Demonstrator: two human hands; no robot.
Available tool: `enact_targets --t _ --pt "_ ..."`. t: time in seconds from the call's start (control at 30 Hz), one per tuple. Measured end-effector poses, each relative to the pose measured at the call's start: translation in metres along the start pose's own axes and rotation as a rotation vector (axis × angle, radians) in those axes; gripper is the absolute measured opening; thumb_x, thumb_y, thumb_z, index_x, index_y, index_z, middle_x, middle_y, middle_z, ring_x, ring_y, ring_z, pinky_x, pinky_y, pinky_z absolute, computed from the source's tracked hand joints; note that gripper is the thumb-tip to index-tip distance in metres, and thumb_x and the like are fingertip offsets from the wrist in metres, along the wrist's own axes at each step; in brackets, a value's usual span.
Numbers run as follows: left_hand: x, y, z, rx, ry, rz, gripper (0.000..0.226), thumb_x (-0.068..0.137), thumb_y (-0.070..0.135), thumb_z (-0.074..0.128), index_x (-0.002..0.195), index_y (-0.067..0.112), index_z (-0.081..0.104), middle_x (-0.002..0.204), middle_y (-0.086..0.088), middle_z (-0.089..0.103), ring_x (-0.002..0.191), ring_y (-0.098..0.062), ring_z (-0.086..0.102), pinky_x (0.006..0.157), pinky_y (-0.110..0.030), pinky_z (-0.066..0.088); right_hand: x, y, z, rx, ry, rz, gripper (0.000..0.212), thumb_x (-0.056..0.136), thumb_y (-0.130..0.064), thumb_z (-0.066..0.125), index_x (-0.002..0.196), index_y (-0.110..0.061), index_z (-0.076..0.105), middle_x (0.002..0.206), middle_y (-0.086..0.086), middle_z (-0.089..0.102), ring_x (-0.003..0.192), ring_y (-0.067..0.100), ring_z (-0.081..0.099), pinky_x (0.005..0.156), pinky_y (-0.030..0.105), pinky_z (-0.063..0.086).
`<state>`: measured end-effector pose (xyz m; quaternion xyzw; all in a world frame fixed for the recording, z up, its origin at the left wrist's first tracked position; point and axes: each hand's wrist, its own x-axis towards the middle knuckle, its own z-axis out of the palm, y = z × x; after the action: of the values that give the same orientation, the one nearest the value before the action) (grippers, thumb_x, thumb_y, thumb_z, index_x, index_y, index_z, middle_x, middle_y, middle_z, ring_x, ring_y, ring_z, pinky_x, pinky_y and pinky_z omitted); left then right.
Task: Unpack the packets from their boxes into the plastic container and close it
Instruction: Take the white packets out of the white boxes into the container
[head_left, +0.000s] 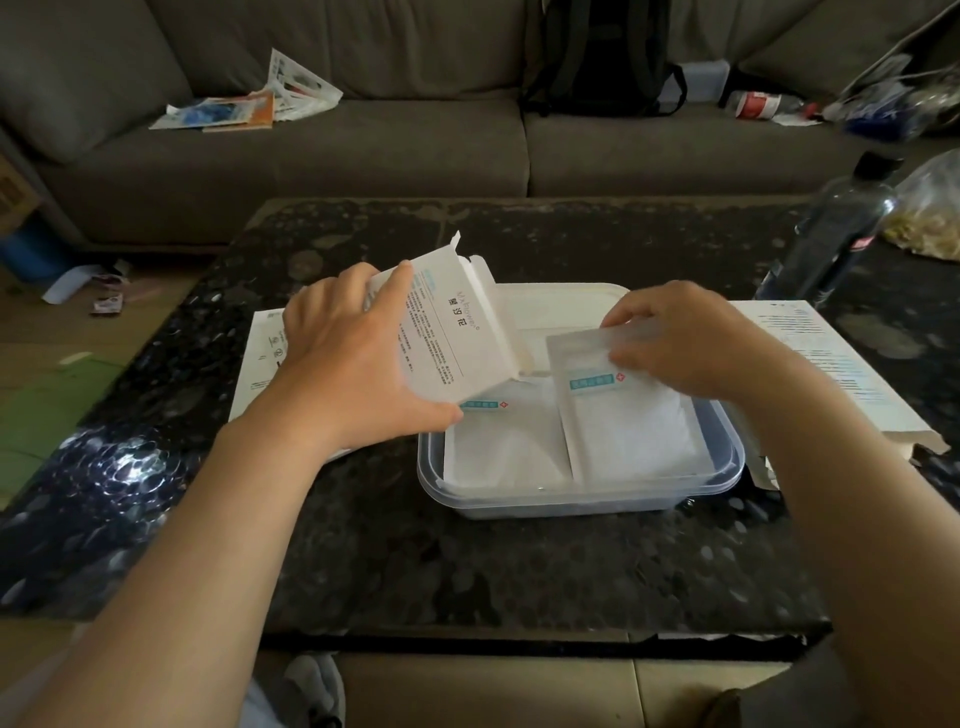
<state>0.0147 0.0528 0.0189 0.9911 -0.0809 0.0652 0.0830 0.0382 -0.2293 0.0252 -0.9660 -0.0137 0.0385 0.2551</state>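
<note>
My left hand (353, 358) grips a white printed box (452, 332), tilted with its open end down over the clear plastic container (582, 501). My right hand (680, 338) pinches the top edge of a white packet (623, 421) lying on the right side of the container. Another white packet (498, 447) lies on the left side, partly under the box. The container's white lid (561, 306) lies flat just behind it.
The container stands on a dark speckled table (467, 561). A flattened white box (841, 369) lies at the right and another (260, 358) at the left under my arm. A dark bottle (836, 228) and a bag of snacks (930, 213) stand far right. A grey sofa (363, 145) sits behind.
</note>
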Motion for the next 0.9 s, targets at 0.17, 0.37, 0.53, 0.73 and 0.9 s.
enact_targets --t 0.17,0.37,0.53,0.73,0.9 --pt "0.001 0.002 0.0 -0.008 -0.004 0.001 0.134 0.054 0.076 0.078 0.155 0.03 0.004 0.156 -0.001 0.017 0.144 -0.028 0.014 0.12 -0.048 0.013 -0.007 -0.009 0.014 -0.576 0.056 -0.055 0.049 0.089 -0.03 0.074 0.134 -0.023 0.055 0.129 0.009 0.051 0.112 0.027 0.053 0.095 0.042 0.05" --pt "0.001 0.006 0.0 -0.016 0.008 0.024 0.132 0.054 0.076 0.078 0.154 0.031 0.005 0.155 -0.002 0.02 0.142 -0.028 0.018 0.119 -0.049 0.016 -0.017 -0.021 0.034 -0.413 -0.403 -0.094 0.081 0.086 -0.058 0.069 0.154 -0.033 0.032 0.159 -0.003 0.035 0.144 0.026 0.038 0.117 0.044 0.032" --pt "-0.001 0.009 -0.001 -0.029 0.009 0.023 0.132 0.053 0.075 0.08 0.154 0.033 0.006 0.154 0.0 0.02 0.141 -0.027 0.017 0.119 -0.049 0.015 -0.01 -0.002 0.045 -0.564 -0.575 -0.035 0.105 0.08 -0.082 0.048 0.159 -0.04 -0.007 0.17 0.0 -0.009 0.156 0.032 0.0 0.122 0.056 0.015" --pt "-0.002 0.008 -0.001 -0.032 -0.003 0.025 0.133 0.054 0.075 0.08 0.154 0.032 0.005 0.155 0.0 0.018 0.142 -0.027 0.016 0.119 -0.049 0.015 -0.01 0.005 0.053 -0.612 -0.57 0.026 0.113 0.076 -0.088 0.04 0.157 -0.034 -0.018 0.169 0.008 -0.014 0.155 0.037 -0.004 0.122 0.056 0.017" --pt "-0.002 0.009 -0.001 -0.034 -0.006 0.024 0.131 0.055 0.075 0.08 0.154 0.032 0.005 0.155 0.0 0.018 0.142 -0.026 0.016 0.119 -0.049 0.015 -0.011 0.007 0.056 -0.63 -0.568 0.05 0.119 0.075 -0.088 0.039 0.156 -0.028 -0.025 0.167 0.011 -0.02 0.155 0.039 -0.009 0.123 0.055 0.014"
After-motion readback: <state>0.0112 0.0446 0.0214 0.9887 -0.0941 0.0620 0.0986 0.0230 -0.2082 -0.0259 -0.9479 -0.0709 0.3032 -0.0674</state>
